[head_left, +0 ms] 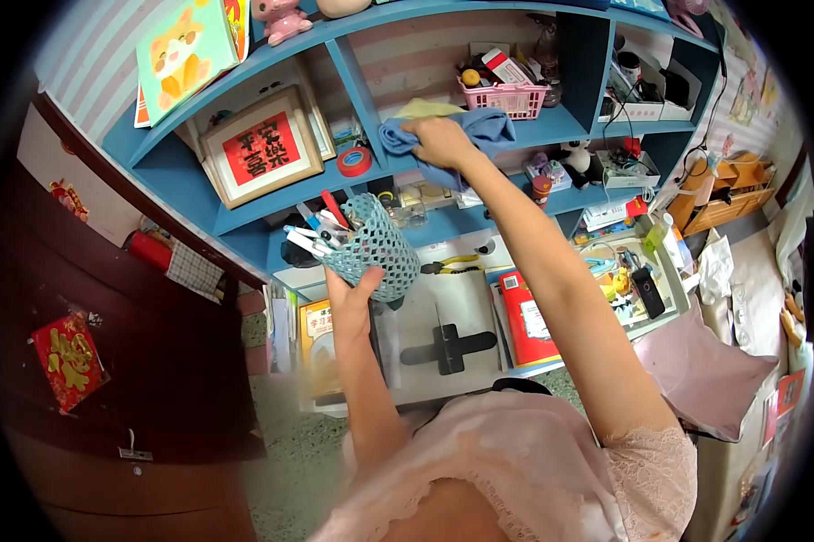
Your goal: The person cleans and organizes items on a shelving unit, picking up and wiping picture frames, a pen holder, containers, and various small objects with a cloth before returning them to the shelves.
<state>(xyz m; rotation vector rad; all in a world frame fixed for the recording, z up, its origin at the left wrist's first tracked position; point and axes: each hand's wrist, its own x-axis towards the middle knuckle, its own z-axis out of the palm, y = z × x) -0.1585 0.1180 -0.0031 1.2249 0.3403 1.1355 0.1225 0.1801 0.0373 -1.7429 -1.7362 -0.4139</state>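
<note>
A tilted, light-blue lattice pen holder (382,251) is gripped in my left hand (353,303), with the thumb against its side. Several pens (312,237) and a red-handled item (334,209) stick out of its mouth toward the upper left. On the middle shelf, my right hand (439,143) is closed on a blue cloth (488,128), which drapes over the shelf's front edge. Yellowish cloth (428,108) shows just behind the fingers. To the right of the cloth stands a pink basket (506,99) with small items inside.
A roll of red tape (354,162) and a framed red print (261,149) stand on the shelf at left. Below are yellow-handled pliers (452,266), a black cross-shaped piece (449,349) and red books (526,316). A tray (664,316) of small items sits at right.
</note>
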